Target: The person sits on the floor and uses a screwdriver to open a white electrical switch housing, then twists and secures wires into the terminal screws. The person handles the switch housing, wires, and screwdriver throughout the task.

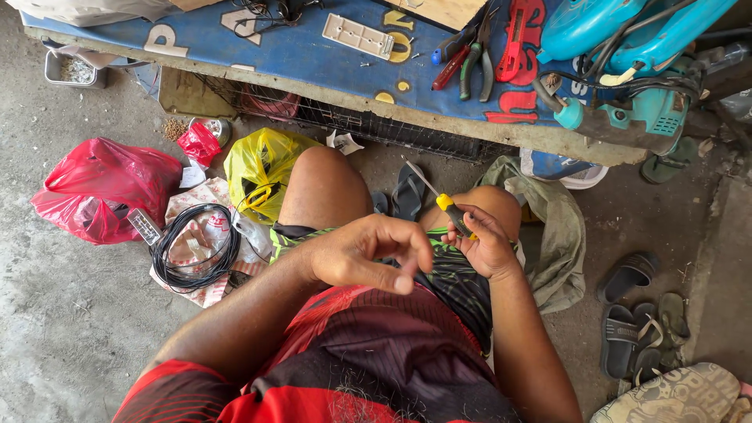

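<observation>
Gripping a yellow-handled screwdriver (446,205) in right hand (483,244), left hand (366,252) curling, fingers pinching something unseen; risking the tip slipping into left fingers

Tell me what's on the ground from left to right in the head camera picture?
Crumpled red plastic bag → coil of black cable → yellow plastic bag → olive cloth sack → dark rubber sandals.

a rough, makeshift repair workshop on bare concrete floor (70,329). shown by a low counter (313,59) strewn with pliers (479,55), a red cutter (513,39) and teal power tools (627,110); by coiled black cable (196,251), plastic bags and worn sandals (638,337) scattered below.
</observation>
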